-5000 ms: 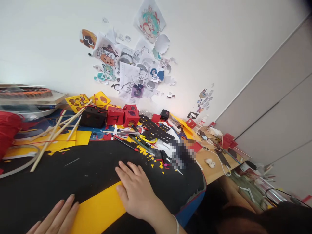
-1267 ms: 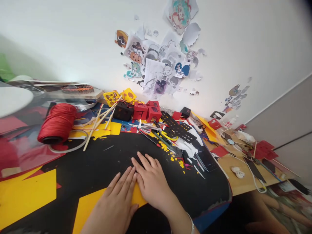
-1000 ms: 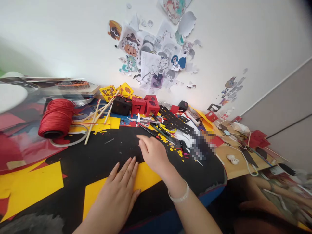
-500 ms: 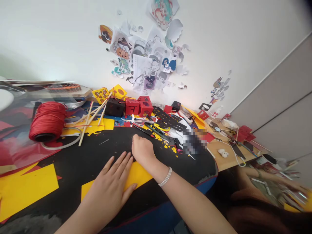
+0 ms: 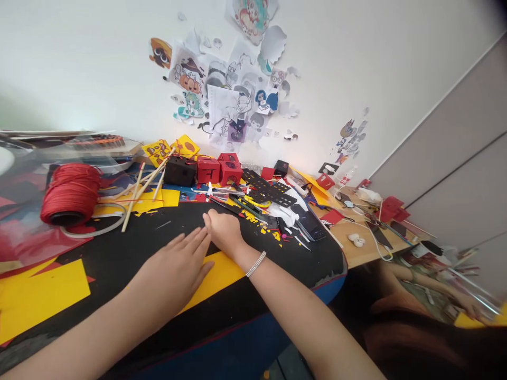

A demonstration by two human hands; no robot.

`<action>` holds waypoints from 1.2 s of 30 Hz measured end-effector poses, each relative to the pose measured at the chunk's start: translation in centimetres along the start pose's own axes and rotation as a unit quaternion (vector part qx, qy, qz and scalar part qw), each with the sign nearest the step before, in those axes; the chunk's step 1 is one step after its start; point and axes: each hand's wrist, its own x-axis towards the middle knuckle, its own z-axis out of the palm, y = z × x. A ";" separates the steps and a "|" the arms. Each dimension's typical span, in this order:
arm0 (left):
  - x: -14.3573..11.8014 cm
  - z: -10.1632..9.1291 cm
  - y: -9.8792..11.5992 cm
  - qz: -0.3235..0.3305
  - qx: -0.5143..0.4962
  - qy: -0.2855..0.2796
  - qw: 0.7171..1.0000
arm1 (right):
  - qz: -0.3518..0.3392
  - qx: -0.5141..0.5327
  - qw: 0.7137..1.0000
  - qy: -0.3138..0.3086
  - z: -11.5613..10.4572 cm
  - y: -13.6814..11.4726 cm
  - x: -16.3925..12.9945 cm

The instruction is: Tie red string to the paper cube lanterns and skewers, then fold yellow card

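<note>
A yellow sheet (image 5: pixel 222 279) lies on the black mat (image 5: pixel 277 285) in front of me. My left hand (image 5: pixel 170 269) reaches over its left part with outstretched fingers, hiding that end. The left fingertips meet or nearly meet my right hand (image 5: pixel 225 232), which is closed in a fist at the sheet's far edge. Anything inside the right fingers is hidden from view. A bracelet (image 5: pixel 256 264) circles the right wrist.
Left stands a red cord spool (image 5: pixel 71 192), with another yellow sheet (image 5: pixel 43 295) nearer. Behind are wooden sticks (image 5: pixel 138 198), a black box (image 5: pixel 180 170), red boxes (image 5: pixel 229 169) and yellow scraps (image 5: pixel 253 216). A phone (image 5: pixel 309 224) lies right; another person's arm (image 5: pixel 435 282) is beyond.
My left hand has moved forward toward the right fist and turned somewhat, now covering the sheet's left corner. The right hand stays closed. The view has shifted slightly.
</note>
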 end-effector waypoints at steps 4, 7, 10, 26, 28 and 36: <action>-0.1 0.2 0.4 -0.008 0.024 0.028 0.999 | 0.006 -0.002 1.000 0.001 0.0 0.1 0.2; -1.1 1.5 0.8 -0.007 0.023 0.005 1.000 | -0.019 -0.006 1.000 -0.018 -0.3 0.0 0.8; -1.5 2.2 0.8 -0.007 0.037 -0.007 0.999 | -0.052 0.001 0.998 -0.041 -0.6 -0.1 1.3; -0.3 2.2 0.1 -0.084 0.018 -0.017 0.996 | 0.019 0.009 0.999 0.024 0.5 -0.2 0.9; -0.5 2.3 0.2 -0.086 0.027 -0.012 0.996 | 0.019 0.012 1.000 0.022 0.6 -0.2 1.0; -0.8 -1.2 2.0 -0.149 0.087 -0.047 0.984 | 0.023 0.020 0.999 0.016 0.4 -0.1 1.0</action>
